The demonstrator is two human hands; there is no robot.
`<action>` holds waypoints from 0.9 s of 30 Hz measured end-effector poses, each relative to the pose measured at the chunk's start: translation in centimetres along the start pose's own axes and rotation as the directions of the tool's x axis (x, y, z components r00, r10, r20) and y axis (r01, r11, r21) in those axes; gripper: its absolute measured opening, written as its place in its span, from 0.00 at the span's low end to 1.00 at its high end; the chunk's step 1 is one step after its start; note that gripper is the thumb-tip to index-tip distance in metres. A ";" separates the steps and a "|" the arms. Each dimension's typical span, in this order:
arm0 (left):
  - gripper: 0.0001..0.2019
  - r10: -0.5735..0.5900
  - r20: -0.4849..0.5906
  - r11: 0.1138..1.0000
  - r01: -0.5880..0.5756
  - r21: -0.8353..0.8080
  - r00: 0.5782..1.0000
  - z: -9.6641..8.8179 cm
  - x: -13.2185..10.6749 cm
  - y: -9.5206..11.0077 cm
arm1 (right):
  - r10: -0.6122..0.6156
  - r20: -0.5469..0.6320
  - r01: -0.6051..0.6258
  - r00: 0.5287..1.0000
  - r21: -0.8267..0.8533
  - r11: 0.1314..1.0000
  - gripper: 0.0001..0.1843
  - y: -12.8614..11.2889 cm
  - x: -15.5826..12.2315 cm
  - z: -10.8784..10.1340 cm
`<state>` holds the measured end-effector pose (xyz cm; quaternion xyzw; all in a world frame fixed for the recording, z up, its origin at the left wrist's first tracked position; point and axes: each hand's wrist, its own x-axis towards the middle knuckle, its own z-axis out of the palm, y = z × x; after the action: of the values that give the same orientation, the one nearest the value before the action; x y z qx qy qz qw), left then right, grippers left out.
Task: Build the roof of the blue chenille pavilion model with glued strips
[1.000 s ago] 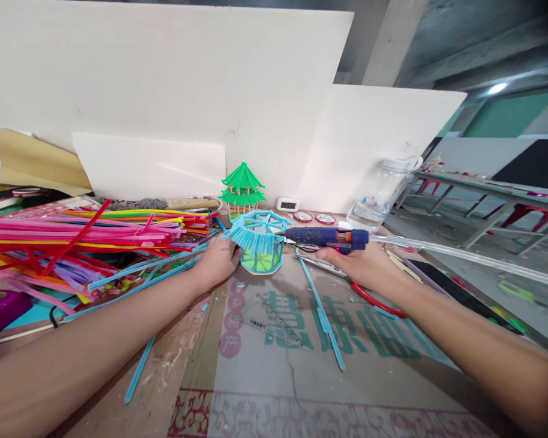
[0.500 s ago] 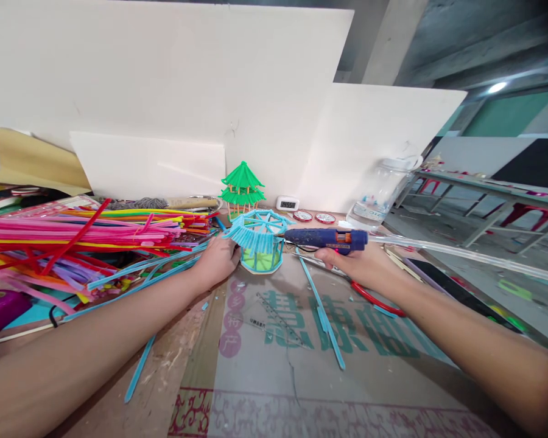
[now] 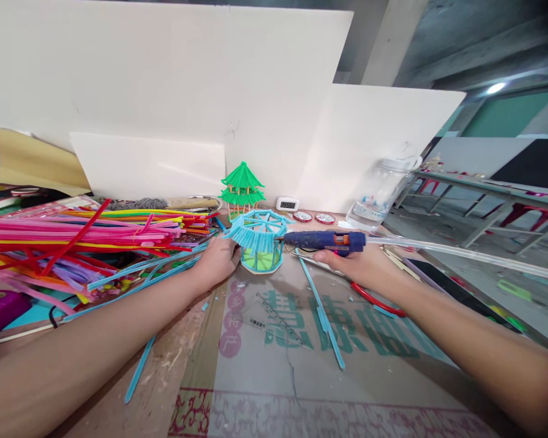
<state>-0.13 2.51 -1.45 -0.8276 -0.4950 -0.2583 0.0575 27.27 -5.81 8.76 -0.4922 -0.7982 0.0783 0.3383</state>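
A small blue straw pavilion with a fringed roof and green floor stands on the cardboard sheet. My left hand rests against its left side, fingers curled round its base. My right hand grips a blue glue gun with a clear glue stick trailing right. The gun's nozzle touches the pavilion's right roof edge. A finished green pavilion stands behind it by the white board.
A big heap of coloured straws fills the left of the table. Loose blue straw pieces, a clear ruler and red-handled scissors lie on the cardboard. A plastic jar and small timer stand at the back.
The glue gun has slid slightly left and down, its nozzle closing onto the pavilion's roof edge. My left hand has stayed still.
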 end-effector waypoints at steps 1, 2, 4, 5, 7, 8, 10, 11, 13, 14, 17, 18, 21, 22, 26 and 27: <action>0.13 -0.001 0.003 1.000 0.001 0.005 1.000 0.0 0.0 0.0 | 0.014 0.015 -0.015 1.000 0.030 0.999 0.14 -0.1 0.0 0.0; 0.13 -0.002 0.005 1.000 0.002 0.009 1.000 -0.1 0.0 0.1 | 0.031 0.032 -0.033 0.999 0.060 0.998 0.14 -0.2 0.0 0.0; 0.13 -0.004 0.006 1.000 0.004 0.014 1.000 -0.1 0.0 0.1 | 0.051 0.045 -0.055 0.998 0.093 0.994 0.15 -0.2 0.0 0.0; 0.12 -0.004 0.006 1.000 0.004 0.016 1.000 -0.1 0.0 0.1 | 0.055 0.037 -0.058 0.998 0.101 0.993 0.16 -0.2 0.0 0.0; 0.12 -0.002 0.007 1.000 0.002 0.018 1.000 -0.2 0.0 0.1 | 0.061 0.017 -0.063 0.998 0.111 0.992 0.16 0.0 0.0 0.1; 0.12 -0.001 0.008 1.000 0.000 0.019 1.000 -0.2 0.0 0.1 | 0.067 0.011 -0.068 0.998 0.114 0.991 0.16 0.2 0.0 0.2; 0.11 0.000 0.007 1.000 0.000 0.021 1.000 -0.2 0.0 0.2 | 0.081 0.007 -0.081 0.997 0.115 0.990 0.17 0.3 0.0 0.3; 0.11 0.000 0.005 1.000 0.000 0.021 1.000 -0.2 0.0 0.2 | 0.083 0.007 -0.083 0.997 0.112 0.990 0.17 0.4 0.0 0.3; 0.11 0.003 -0.003 1.000 -0.003 0.019 1.000 -0.2 0.0 0.2 | 0.084 0.010 -0.084 0.996 0.101 0.991 0.17 0.3 0.0 0.2; 0.11 0.005 -0.006 1.000 -0.005 0.019 1.000 -0.2 0.0 0.2 | 0.083 0.013 -0.084 0.996 0.092 0.992 0.17 0.3 0.0 0.2; 0.11 0.005 -0.009 1.000 -0.005 0.021 1.000 -0.2 0.1 0.2 | 0.079 0.014 -0.080 0.997 0.082 0.993 0.16 0.3 0.0 0.1; 0.11 0.007 -0.010 1.000 -0.006 0.021 1.000 -0.2 0.1 0.2 | 0.079 0.011 -0.079 0.997 0.087 0.993 0.16 0.3 0.0 0.1; 0.12 0.020 -0.014 1.000 -0.020 0.011 1.000 -0.2 0.1 0.1 | 0.061 -0.015 -0.059 0.998 0.104 0.993 0.17 0.5 0.0 0.3; 0.12 0.023 -0.013 1.000 -0.023 0.008 1.000 -0.2 0.1 0.1 | 0.046 -0.024 -0.043 0.999 0.102 0.994 0.18 0.6 0.0 0.3; 0.12 0.008 -0.006 1.000 -0.008 0.006 1.000 -0.2 0.1 0.2 | 0.005 -0.009 -0.004 1.000 0.081 0.997 0.17 0.7 0.1 0.3; 0.12 0.003 -0.003 1.000 -0.003 0.008 1.000 -0.3 0.1 0.2 | 0.007 -0.001 -0.007 1.000 0.078 0.997 0.17 0.7 0.1 0.3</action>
<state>-0.01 2.36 -1.17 -0.8275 -0.4949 -0.2577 0.0621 27.55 -5.32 8.23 -0.4815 -0.7926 0.1101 0.3575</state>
